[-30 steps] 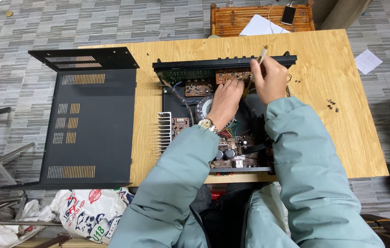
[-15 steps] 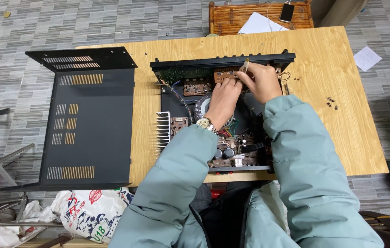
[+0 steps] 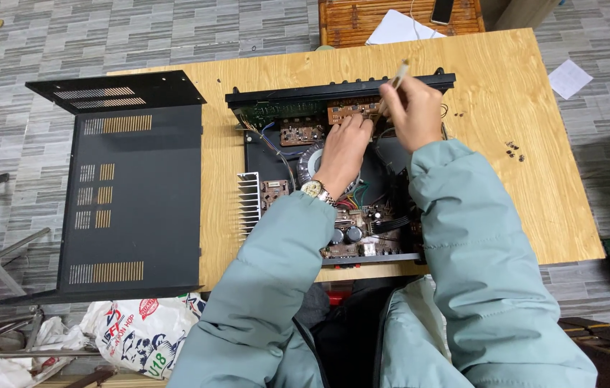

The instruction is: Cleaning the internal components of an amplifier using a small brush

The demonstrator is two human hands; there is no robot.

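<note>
Starting at the left, a black metal cover (image 3: pixel 132 194) lies upside down, partly on the wooden table (image 3: pixel 506 187) and partly over its left edge, well apart from both hands. Just beside it to the right stands the open amplifier chassis (image 3: pixel 333 172), with its front panel on the far side and its rear edge near the person.

The left hand (image 3: pixel 344 147) reaches into the chassis from the near side. It wears a wristwatch (image 3: pixel 312 189), and its fingers are bent down and rest on or just above the small brown circuit board (image 3: pixel 351 111) behind the front panel. I cannot tell if these fingers pinch something or only press on the board, because the hand covers the spot.

The right hand (image 3: pixel 413 115) is just beside the left one, almost touching it, and a little farther from the person. Its fingers are closed around a thin pale tool (image 3: pixel 397 75). The long axis of the tool runs from the hand up and slightly to the left, so the free end points away over the front panel. The working end is hidden under the hand, near the same brown board.

So the board lies directly under both hands, and the left fingertips seem nearer to it.

Farther right, a few small dark screws (image 3: pixel 513 149) lie on the bare table.
</note>
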